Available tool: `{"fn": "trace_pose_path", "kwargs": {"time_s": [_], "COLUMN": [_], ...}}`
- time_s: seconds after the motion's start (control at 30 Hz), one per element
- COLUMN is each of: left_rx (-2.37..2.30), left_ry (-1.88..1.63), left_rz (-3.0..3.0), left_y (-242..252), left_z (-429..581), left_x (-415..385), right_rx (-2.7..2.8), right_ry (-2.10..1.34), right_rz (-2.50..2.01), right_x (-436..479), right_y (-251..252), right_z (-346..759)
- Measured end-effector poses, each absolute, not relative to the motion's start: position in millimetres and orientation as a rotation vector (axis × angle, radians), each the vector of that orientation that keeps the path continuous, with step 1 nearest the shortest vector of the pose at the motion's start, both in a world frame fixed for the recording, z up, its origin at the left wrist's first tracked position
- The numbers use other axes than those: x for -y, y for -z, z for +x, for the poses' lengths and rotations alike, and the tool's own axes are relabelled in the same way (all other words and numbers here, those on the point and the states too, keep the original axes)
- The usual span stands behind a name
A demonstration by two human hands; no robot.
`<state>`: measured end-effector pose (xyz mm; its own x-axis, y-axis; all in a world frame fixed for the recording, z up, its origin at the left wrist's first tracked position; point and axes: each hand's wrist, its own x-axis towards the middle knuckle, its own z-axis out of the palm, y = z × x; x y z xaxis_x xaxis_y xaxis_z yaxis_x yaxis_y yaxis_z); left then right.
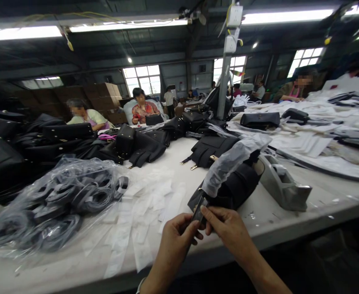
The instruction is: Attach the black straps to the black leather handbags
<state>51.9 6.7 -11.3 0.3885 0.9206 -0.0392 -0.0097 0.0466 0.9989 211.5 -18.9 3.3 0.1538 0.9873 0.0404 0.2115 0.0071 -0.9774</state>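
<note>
My left hand is closed around a dark strap at the table's front edge. Close beside it, my right hand pinches the same strap between thumb and fingers. Behind my hands a black handbag rests on the table. Its handle, wrapped in a cloudy plastic sleeve, arches over the top, and the strap lies at the lower end of that handle. The strap's far end below my left hand is mostly hidden. A second black bag with gold metal tips lies just behind.
A grey tape dispenser stands right of the handbag. White paper strips are scattered left of my hands, near a clear plastic bag of coiled grey straps. Black bags pile up at left. Several people sit beyond the table.
</note>
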Motion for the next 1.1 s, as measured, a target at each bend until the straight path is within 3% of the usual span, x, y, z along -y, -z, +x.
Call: {"fn": "trace_pose_path", "kwargs": {"time_s": [0.47, 0.7, 0.87, 1.1], "left_rx": [-1.042, -1.185, -1.172, -1.166], "left_ry": [-0.938, -1.016, -1.049, -1.064], "left_rz": [1.394, 1.437, 1.425, 1.361], "left_y": [1, 7, 11, 9], "left_z": [62, 60, 65, 70], "left_x": [-11, -1, -1, 2], "right_rx": [1.371, 0.871, 0.867, 0.741], "right_ry": [-0.830, 0.102, -0.099, -0.486], "right_rz": [-1.415, -1.921, -2.067, -2.054], "right_x": [37, 43, 14, 4], "right_y": [-13, -20, -14, 6], "right_z": [229, 385, 476, 504]}}
